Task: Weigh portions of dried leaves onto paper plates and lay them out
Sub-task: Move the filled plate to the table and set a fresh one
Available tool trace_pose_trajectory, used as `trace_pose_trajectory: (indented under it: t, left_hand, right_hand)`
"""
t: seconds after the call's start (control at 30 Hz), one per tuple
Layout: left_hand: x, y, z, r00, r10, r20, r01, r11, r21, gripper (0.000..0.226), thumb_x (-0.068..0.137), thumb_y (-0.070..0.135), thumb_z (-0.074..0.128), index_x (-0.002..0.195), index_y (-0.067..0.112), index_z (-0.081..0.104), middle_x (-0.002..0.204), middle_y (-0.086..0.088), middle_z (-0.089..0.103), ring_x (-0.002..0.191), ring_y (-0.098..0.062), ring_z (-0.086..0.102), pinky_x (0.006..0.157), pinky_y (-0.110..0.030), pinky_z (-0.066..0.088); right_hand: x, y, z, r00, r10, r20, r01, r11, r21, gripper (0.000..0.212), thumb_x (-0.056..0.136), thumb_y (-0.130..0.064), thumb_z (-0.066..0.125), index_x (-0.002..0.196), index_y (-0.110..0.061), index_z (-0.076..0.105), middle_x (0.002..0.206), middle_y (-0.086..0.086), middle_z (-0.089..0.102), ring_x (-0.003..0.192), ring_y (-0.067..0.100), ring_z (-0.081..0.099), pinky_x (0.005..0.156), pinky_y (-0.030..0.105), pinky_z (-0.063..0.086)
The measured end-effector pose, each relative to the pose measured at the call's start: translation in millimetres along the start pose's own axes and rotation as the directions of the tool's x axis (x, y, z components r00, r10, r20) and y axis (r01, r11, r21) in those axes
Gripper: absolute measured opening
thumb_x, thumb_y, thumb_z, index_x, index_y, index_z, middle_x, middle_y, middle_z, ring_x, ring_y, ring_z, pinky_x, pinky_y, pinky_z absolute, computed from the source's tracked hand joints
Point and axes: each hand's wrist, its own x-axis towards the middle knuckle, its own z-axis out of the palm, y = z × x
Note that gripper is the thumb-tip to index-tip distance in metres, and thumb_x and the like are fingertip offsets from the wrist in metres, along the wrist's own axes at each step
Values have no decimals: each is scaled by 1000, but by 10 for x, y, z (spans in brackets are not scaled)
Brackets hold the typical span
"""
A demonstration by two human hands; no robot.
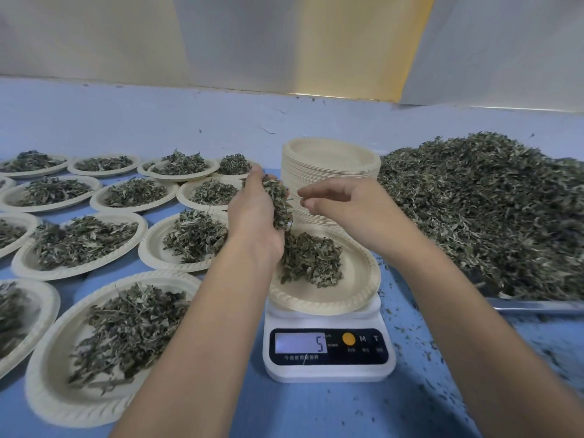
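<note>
Blue surface [316, 412] holds a scale [328, 358]. Above its plate [331, 300], left hand [252, 213] grips dried leaves [279, 200]; beside it, right hand [343, 203] hangs loosely curled.

Head-worn view, facing forward-down, close over scale [328, 349]

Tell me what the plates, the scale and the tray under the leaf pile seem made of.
Plates: matte cream moulded paper or pulp, with embossed rims. Scale: smooth white plastic, probably, with a dark glossy panel. Tray: likely metal, judging by its grey reflective edge.
</note>
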Motion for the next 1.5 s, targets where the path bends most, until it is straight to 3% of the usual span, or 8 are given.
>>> trace_pose_trajectory:
  t: [0.13, 0.43, 0.6, 0.8, 1.03, 1.27, 1.4, 1.5]
  left_hand:
    - [-49, -74, 56, 999, -27, 30, 24, 994, 105, 24, 97, 33, 49, 100, 12, 59, 91, -10, 67, 78, -22, 66, 78, -36, 56]
    - [-114, -157, 144, 999, 10, 36, -17, 977, 213, 24, 100, 27, 42, 87, 15, 59, 98, -13, 67, 84, -27, 66, 70, -34, 54]
    - [-132, -207, 145, 995, 94, 32, -99, 960, 263, 29, 101, 24, 39, 80, 13, 55, 76, -7, 61, 67, -20, 60, 61, -29, 51]
    - [-83, -183, 101, 998, 57, -27, -48, 964, 260, 31, 100, 25, 41, 74, 15, 52, 82, -7, 58, 82, -24, 57, 78, -37, 49]
    - [-62, -177, 74, 999, 3, -43, 7, 971, 238, 35, 100, 30, 41, 70, 17, 54, 109, -14, 64, 103, -30, 61, 98, -49, 45]
    - [-35, -133, 51, 996, -36, -82, 50, 981, 186, 33, 101, 29, 41, 72, 16, 53, 106, -12, 63, 94, -27, 61, 94, -46, 48]
    - [-42, -127, 71, 995, -53, -87, 65, 988, 142, 33, 101, 27, 42, 72, 15, 53, 70, -4, 54, 57, -16, 51, 55, -26, 48]
    - [-38, -91, 72, 994, -88, -71, 96, 988, 117, 35, 101, 27, 42, 70, 15, 52, 70, -3, 52, 52, -14, 50, 51, -23, 44]
  right_hand:
    - [-42, -75, 70, 996, -65, 54, 57, 989, 136, 25, 83, -18, 72, 107, -25, 69, 104, 3, 69, 86, 22, 69, 81, 32, 57]
    - [16, 18, 175, 990, -96, -103, 104, 992, 77, 26, 76, -5, 73, 91, -25, 69, 79, -10, 61, 68, 20, 63, 82, 54, 52]
    - [52, 62, 137, 990, -53, -133, 68, 992, 110, 21, 71, -4, 69, 74, -25, 66, 65, -10, 62, 66, 29, 67, 81, 53, 55]
    - [49, 42, 68, 988, 16, -153, 17, 977, 215, 18, 79, -3, 58, 69, -18, 60, 54, -15, 53, 56, 5, 52, 54, 19, 49]
    - [55, 72, -36, 980, 106, -171, -68, 975, 212, 28, 83, -10, 53, 58, -20, 47, 62, -5, 43, 68, 17, 40, 66, 33, 34]
    - [89, 138, -93, 982, 133, -137, -116, 985, 127, 30, 82, -10, 53, 54, -19, 48, 48, -13, 43, 56, 11, 44, 60, 28, 38]
    - [74, 140, -94, 979, 136, -152, -125, 989, 79, 19, 71, -20, 53, 57, -16, 42, 58, 4, 35, 56, 18, 32, 62, 34, 30]
    - [61, 115, -84, 979, 136, -149, -136, 991, 12, 19, 58, -28, 43, 46, -23, 29, 58, 1, 30, 55, 17, 24, 63, 39, 20]
